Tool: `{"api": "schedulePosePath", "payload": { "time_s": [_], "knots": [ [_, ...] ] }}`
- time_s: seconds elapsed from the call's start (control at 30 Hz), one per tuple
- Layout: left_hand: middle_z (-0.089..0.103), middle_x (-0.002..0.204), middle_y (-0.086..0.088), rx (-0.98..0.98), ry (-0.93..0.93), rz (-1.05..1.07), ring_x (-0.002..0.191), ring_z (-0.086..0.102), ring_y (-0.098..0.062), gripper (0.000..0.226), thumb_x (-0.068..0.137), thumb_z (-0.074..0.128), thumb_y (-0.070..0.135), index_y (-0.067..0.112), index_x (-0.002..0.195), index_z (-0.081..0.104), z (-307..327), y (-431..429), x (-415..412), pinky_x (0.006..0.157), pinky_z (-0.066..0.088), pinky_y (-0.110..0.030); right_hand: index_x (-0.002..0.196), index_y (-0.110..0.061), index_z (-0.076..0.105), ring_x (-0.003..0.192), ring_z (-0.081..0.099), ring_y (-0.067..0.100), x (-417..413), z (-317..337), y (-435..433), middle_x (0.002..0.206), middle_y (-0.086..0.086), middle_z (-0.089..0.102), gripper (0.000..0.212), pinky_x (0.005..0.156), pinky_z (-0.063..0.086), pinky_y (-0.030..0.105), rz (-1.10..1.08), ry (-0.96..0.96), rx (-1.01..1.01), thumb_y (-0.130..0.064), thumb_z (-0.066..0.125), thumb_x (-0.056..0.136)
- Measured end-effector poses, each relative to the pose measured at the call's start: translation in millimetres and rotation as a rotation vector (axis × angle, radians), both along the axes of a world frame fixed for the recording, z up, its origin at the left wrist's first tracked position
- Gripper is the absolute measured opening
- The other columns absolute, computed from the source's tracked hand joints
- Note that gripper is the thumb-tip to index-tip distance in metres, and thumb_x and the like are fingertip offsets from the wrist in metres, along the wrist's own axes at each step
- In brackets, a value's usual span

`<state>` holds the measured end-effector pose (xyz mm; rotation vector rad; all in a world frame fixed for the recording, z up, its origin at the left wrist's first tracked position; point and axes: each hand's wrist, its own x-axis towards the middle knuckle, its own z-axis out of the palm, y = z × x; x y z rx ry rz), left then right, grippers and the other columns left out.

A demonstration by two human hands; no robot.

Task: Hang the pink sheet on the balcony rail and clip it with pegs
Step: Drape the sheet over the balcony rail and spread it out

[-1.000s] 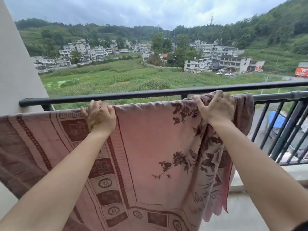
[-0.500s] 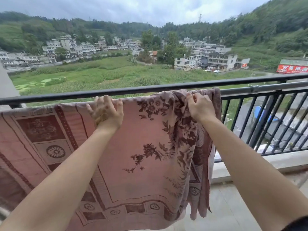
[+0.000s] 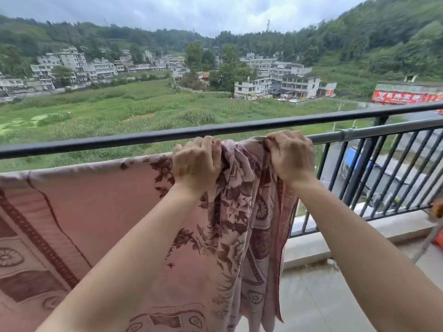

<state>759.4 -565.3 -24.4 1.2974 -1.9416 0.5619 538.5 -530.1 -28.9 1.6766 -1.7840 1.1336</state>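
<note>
Two hands are gripping the top edge of the pink sheet (image 3: 119, 212), side by side, close but not touching. The left hand (image 3: 196, 164) is curling its fingers over the fabric where the flat, spread part is ending. The right hand (image 3: 291, 159) is clenching the bunched corner, knuckles up, just beside the grey pole (image 3: 383, 131). Between the two hands the cloth is gathering into folds and hanging down in a narrow drape.

The sheet is running along the near side of the balcony, its top edge lying below the black rail (image 3: 143, 137) and sloping down toward the left border of the view. Whether the edge is resting on the grey pole behind it, I cannot tell. The lower hem is passing out of view at the bottom; the right-hand edge is hanging free just above the balcony floor (image 3: 323, 295).

Open room: to the right of the right hand the grey pole and the black rail are running bare to the frame edge, with upright bars (image 3: 395, 176) below them. To the left the black rail is also showing bare above the sheet's edge. The concrete curb (image 3: 335, 240) under the bars is lying uncovered.
</note>
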Motion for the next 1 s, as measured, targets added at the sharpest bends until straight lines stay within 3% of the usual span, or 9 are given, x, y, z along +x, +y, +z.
{"api": "schedulePosePath", "payload": {
  "time_s": [0.1,0.23,0.33,0.43,0.53,0.6,0.7,0.9,1.0],
  "knots": [
    [0.07,0.08,-0.006,-0.126,0.02,0.064,0.063,0.063,-0.026,0.044,0.103,0.032,0.039,0.013,0.092,0.066,-10,-8,-5,0.066,0.043,-0.035,0.108,-0.003,0.067,0.1,0.06,0.037,-62,11,1,0.106,0.02,0.068,0.026,0.088,0.046,0.045,-0.244,-0.126,0.017,-0.022,0.051,0.1],
    [0.07,0.082,-0.006,-0.176,0.037,0.078,0.067,0.063,-0.027,0.041,0.103,0.035,0.038,0.013,0.092,0.065,-14,-12,-11,0.069,0.039,-0.036,0.115,0.0,0.057,0.115,0.05,0.042,-107,17,2,0.118,0.027,0.058,0.026,0.102,0.035,0.05,-0.516,-0.225,0.092,-0.012,0.044,0.096],
    [0.07,0.082,-0.005,-0.173,0.039,0.105,0.068,0.063,-0.026,0.041,0.102,0.036,0.038,0.013,0.092,0.066,-15,-13,-15,0.07,0.036,-0.037,0.127,-0.011,0.052,0.123,0.044,0.037,-77,22,-12,0.126,0.019,0.053,0.038,0.109,0.027,0.053,-0.35,-0.169,0.086,-0.011,0.047,0.089],
    [0.07,0.081,-0.007,-0.174,0.048,0.115,0.066,0.062,-0.027,0.042,0.102,0.035,0.038,0.012,0.091,0.065,-16,-12,-15,0.069,0.038,-0.037,0.128,-0.017,0.06,0.124,0.047,0.027,-29,20,-22,0.128,0.01,0.059,0.043,0.113,0.026,0.05,0.04,-0.026,0.15,-0.041,0.04,0.098],
    [0.07,0.082,-0.009,-0.137,0.053,0.124,0.067,0.061,-0.027,0.049,0.103,0.028,0.04,0.01,0.093,0.065,-14,-8,-15,0.071,0.038,-0.037,0.105,-0.023,0.071,0.107,0.06,0.02,0,14,-20,0.109,-0.001,0.071,0.049,0.108,0.032,0.046,0.296,0.121,0.235,-0.057,0.036,0.1],
    [0.071,0.086,-0.009,-0.117,0.038,0.146,0.07,0.062,-0.026,0.054,0.103,0.024,0.043,0.009,0.099,0.065,-13,-5,-14,0.072,0.037,-0.036,0.077,-0.023,0.065,0.078,0.061,0.019,-7,18,-19,0.079,-0.004,0.068,0.04,0.087,0.047,0.041,0.35,0.071,0.158,-0.05,0.046,0.1],
    [0.071,0.088,-0.01,-0.072,0.021,0.171,0.073,0.063,-0.025,0.054,0.102,0.024,0.045,0.008,0.106,0.064,-13,-1,-14,0.073,0.036,-0.034,0.077,-0.014,0.066,0.074,0.064,0.028,-55,25,-27,0.078,0.005,0.07,0.041,0.071,0.049,0.036,0.168,0.003,0.142,-0.042,0.048,0.101],
    [0.072,0.088,-0.011,-0.111,0.111,0.155,0.077,0.064,-0.028,0.041,0.103,0.039,0.037,0.009,0.095,0.069,-17,7,-18,0.079,0.04,-0.038,0.09,0.0,0.065,0.074,0.058,0.028,-163,31,-21,0.088,0.02,0.069,0.045,0.076,0.037,0.036,-0.193,-0.145,-0.02,-0.032,0.037,0.106],
    [0.071,0.085,-0.017,-0.081,0.287,0.192,0.078,0.065,-0.032,0.039,0.104,0.042,0.029,0.002,0.093,0.068,-8,12,-24,0.078,0.044,-0.039,0.098,0.0,0.063,0.091,0.061,0.033,-176,30,-14,0.098,0.021,0.067,0.042,0.086,0.04,0.04,-0.24,-0.303,-0.051,-0.029,0.034,0.106]
  ]
}}
